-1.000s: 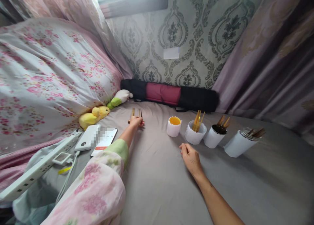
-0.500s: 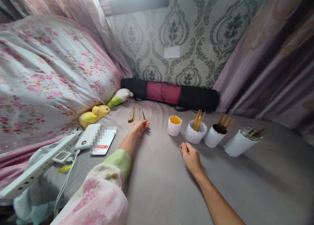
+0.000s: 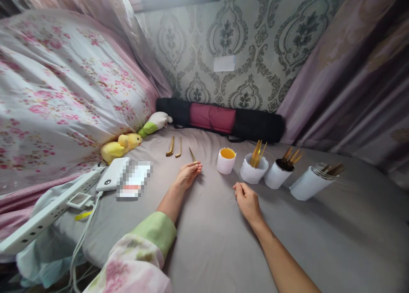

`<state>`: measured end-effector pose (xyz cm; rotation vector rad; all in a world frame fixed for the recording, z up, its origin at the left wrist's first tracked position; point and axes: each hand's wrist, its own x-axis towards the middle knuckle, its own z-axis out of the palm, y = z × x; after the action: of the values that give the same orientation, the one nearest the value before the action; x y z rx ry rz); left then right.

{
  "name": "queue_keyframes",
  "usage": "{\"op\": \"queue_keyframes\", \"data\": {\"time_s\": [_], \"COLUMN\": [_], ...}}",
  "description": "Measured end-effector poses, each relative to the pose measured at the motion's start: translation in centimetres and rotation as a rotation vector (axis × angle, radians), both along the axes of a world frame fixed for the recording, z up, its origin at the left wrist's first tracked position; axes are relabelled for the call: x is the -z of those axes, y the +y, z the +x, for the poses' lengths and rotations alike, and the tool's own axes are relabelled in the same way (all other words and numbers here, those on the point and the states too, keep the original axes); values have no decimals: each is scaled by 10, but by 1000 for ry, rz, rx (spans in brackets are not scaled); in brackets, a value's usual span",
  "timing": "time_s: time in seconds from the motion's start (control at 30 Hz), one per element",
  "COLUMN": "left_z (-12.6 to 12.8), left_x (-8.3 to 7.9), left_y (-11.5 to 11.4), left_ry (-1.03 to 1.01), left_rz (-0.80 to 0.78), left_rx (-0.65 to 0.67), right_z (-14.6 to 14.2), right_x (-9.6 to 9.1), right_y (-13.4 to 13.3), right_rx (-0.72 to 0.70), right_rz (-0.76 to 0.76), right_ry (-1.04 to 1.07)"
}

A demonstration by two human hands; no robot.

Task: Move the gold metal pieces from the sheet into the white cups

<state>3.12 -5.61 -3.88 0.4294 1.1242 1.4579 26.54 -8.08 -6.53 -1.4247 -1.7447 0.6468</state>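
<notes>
My left hand (image 3: 189, 173) is closed in a pinch on the near end of a thin gold pointed stick (image 3: 192, 155), its tip pointing toward the wall. Left of it on the grey sheet lie gold sticks with bent ends (image 3: 170, 146), and another slim bent gold stick (image 3: 179, 148) beside them. My right hand (image 3: 247, 200) rests on the sheet with curled fingers, nothing showing in them. Just beyond it stand a white-wrapped cup with a yellow inside (image 3: 226, 164) and a wider white cup (image 3: 254, 171) holding several gold sticks.
Further right are a white-wrapped cup with a dark inside (image 3: 277, 177) and a tilted white-wrapped jar (image 3: 308, 186), both holding sticks. A black and maroon roll bag (image 3: 212, 117) lies along the wall. Left are plush toys (image 3: 123, 146), a power bank (image 3: 112, 173), a phone (image 3: 134, 180) and a power strip (image 3: 47, 216).
My left hand has moved right, away from the bent gold sticks, carrying the pointed gold stick with it. My right hand stays almost where it was. The view has tilted slightly down.
</notes>
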Motion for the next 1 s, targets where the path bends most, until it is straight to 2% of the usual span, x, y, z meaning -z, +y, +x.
{"op": "queue_keyframes", "data": {"time_s": [0.27,0.53,1.0], "left_z": [22,43,69], "left_x": [7,10,0], "left_y": [-16,-32,-59], "left_ry": [7,122,399], "left_rz": [89,177,184], "left_rx": [24,34,72], "right_z": [1,0,-1], "right_x": [0,-1,-7], "right_y": [-1,-1,-5], "right_rx": [-7,2,0], "right_rz": [-4,-16,-13], "right_ry": [10,17,44]}}
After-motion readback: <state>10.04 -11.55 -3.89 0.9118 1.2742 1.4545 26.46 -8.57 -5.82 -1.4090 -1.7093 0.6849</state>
